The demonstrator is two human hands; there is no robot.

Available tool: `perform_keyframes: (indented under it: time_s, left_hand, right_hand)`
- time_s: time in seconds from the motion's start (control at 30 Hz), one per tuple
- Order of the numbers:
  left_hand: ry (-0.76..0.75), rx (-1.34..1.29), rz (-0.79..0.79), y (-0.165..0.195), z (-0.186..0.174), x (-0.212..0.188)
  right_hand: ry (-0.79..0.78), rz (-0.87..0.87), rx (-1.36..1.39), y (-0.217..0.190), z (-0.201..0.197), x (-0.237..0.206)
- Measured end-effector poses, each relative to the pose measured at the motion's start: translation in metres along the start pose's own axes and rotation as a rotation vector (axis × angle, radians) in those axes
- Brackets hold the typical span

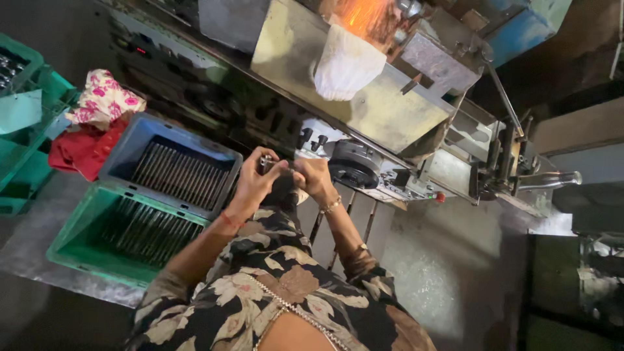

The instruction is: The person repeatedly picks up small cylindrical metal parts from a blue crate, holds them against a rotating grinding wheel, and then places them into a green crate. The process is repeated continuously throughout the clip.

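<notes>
My left hand point(255, 184) and my right hand point(314, 178) are raised together in front of a grinding machine point(364, 104). Both hold one small dark metal part point(268, 162), its end showing between the fingers of the left hand. The right hand pinches it from the right side, a bracelet on that wrist. Just beyond the hands sits the machine's round black chuck point(354, 166). Sparks glow orange at the top of the machine point(357, 16), beside a white cloth point(346, 65).
A grey crate point(123, 149) and a green crate point(75, 224) at the left each hold several metal rods in rows. Pink floral and red cloths point(97, 120) lie behind them, next to more green crates point(26, 162). A long lever with a metal handle point(546, 181) juts out at right.
</notes>
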State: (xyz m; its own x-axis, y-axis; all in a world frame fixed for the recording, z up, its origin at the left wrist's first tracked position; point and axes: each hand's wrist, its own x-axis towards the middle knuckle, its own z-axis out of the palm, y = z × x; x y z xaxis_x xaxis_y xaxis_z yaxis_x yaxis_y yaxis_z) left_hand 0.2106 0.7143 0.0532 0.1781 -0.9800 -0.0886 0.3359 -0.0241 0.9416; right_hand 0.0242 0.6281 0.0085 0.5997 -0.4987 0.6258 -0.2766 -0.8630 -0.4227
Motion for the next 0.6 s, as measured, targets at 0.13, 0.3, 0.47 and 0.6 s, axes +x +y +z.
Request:
perform_keyframes:
  time_s: [0.13, 0.3, 0.47, 0.6]
  left_hand:
    - [-0.02, -0.032, -0.07, 0.004, 0.009, -0.003]
    - [-0.05, 0.071, 0.026, 0.003, 0.018, 0.006]
    - [-0.123, 0.026, 0.234, 0.006, 0.019, 0.013]
    - [-0.187, -0.05, -0.17, 0.015, 0.017, 0.021]
  right_hand:
    - [-0.045, 0.038, 0.02, 0.0, -0.016, -0.009]
    - [-0.066, 0.224, 0.013, -0.01, -0.023, -0.008]
    - [0.069, 0.251, 0.191, -0.029, -0.035, 0.0]
    - [-0.103, 0.388, 0.103, -0.033, -0.046, 0.014]
